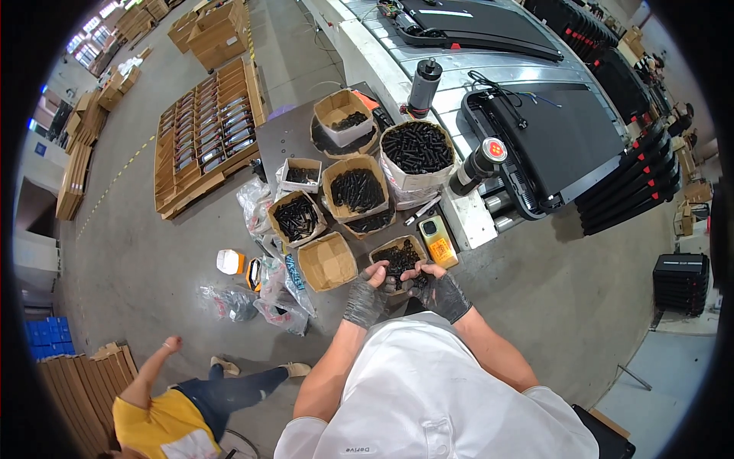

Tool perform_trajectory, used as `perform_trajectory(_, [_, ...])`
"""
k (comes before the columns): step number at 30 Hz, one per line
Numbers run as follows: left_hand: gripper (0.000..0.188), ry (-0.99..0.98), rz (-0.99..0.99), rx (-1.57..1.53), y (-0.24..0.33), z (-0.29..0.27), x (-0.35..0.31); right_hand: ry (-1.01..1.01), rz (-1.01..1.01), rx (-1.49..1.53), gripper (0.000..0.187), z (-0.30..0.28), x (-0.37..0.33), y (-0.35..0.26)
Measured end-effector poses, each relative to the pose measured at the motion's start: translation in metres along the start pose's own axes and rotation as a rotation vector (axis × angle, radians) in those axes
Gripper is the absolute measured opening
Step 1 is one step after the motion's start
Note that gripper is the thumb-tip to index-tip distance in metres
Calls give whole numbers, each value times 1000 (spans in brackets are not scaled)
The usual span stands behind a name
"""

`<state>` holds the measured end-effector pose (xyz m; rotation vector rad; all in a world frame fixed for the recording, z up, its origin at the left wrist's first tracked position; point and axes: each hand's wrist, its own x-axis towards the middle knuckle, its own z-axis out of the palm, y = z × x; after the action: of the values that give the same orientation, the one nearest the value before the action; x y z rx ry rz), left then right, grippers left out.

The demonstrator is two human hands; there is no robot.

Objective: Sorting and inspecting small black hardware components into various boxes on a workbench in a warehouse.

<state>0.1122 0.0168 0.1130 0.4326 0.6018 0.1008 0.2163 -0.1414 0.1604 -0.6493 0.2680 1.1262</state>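
Observation:
My left hand (368, 295) and my right hand (440, 293) wear dark fingerless gloves and meet over a small cardboard box (398, 252) of small black parts. On both hands the fingers are bent and closed, with the thumbs toward each other. Whatever they pinch is too small to tell from the black parts below. To the left of this box stands an open cardboard box (327, 262) with a bare bottom. Close on the right lies a phone (438, 239) in a yellowish case.
Beyond are a box of black pieces (355, 190), a white-lined bin of black cylindrical parts (417, 149) and a box (294, 217) of slim pieces. At right, a conveyor (382, 50) carries a black flat machine (547, 141). A person in yellow (164, 421) walks at lower left.

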Motion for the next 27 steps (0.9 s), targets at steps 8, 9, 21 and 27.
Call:
perform_trajectory(8, [22,25,14,-7,3,3,-1,-51,-13,24,14,-12,4,0])
perform_trajectory(9, [22,37,22,-11,3,3,-2,20,-1,17,16,-15,8,1])
perform_trajectory(21, [25,57,19,-38,6,-2,0,3,25,-95,33,-17,-1,-1])
perform_trajectory(27, [24,67,6,-35,8,4,-2,75,-19,-210,30,-11,-6,-1])
